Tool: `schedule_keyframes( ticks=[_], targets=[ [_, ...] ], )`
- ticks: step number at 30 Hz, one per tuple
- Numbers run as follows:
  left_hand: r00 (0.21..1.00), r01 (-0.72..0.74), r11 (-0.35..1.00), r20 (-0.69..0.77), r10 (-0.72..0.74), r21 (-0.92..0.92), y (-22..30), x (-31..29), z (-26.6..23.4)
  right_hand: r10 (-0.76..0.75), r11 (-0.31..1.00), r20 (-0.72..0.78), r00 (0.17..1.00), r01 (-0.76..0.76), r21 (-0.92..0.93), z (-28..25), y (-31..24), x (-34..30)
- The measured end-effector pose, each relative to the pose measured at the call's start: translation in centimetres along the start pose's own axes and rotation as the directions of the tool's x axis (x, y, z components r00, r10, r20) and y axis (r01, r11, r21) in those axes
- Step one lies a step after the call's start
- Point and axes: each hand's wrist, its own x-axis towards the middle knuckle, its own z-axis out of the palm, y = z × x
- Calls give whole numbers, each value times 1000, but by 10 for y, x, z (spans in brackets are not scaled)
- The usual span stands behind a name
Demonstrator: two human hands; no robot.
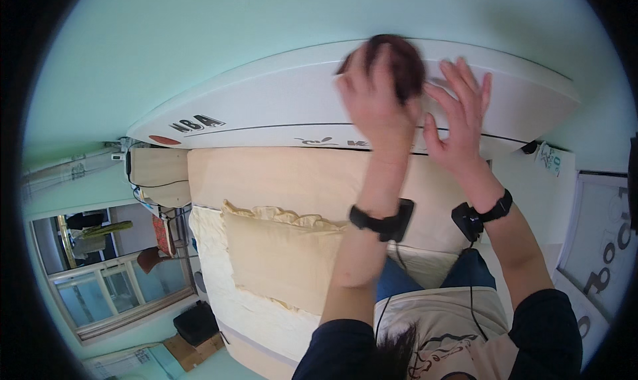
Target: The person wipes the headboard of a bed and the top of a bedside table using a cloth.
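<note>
At the top of a long white headboard (pixel 279 107), my left hand (pixel 379 111) is wrapped over a dark reddish-brown round thing (pixel 409 67). Motion smears both the fingers and that thing, and its kind cannot be made out. Part of it is hidden behind the fingers. Just to its right, my right hand (pixel 460 117) is raised in front of the headboard, fingers spread and nothing in them. Each wrist wears a black strap with a small device; a cable hangs from each.
Below the headboard is a bed with a cream sheet (pixel 425 180) and a ruffled yellow pillow (pixel 286 253). A bedside cabinet (pixel 159 174) with cables stands left, near a window (pixel 116 290). A black bag (pixel 196 322) lies by cardboard (pixel 189 355). A white surface (pixel 538 187) adjoins the bed's right.
</note>
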Motion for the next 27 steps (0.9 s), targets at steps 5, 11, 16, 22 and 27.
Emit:
schedule_keyframes(
  ticks=[5, 11, 16, 22, 27],
  targets=[
    [997, 75, 997, 25, -74, -36, 64, -34, 31, 25, 993, -23, 999, -27, -115, -34, 30, -38],
    [996, -94, 996, -5, 94, -5, -19, -81, 32, -3, 965, -12, 1000, 0, -264, -47, 54, -51],
    [946, 306, 935, -164, -279, 178, -127, -98, -20, -11, 942, 28, 1000, 20, -335, -36, 56, -57],
    [898, 429, 888, -183, -399, 168, -109, -101, -6, 1, 952, -1, 1000, -1, -306, -31, 60, -59],
    [993, -12, 1000, 120, 11, 8, -17, -78, 17, 49, 952, 72, 996, -25, -304, -47, 58, -59]
  ],
)
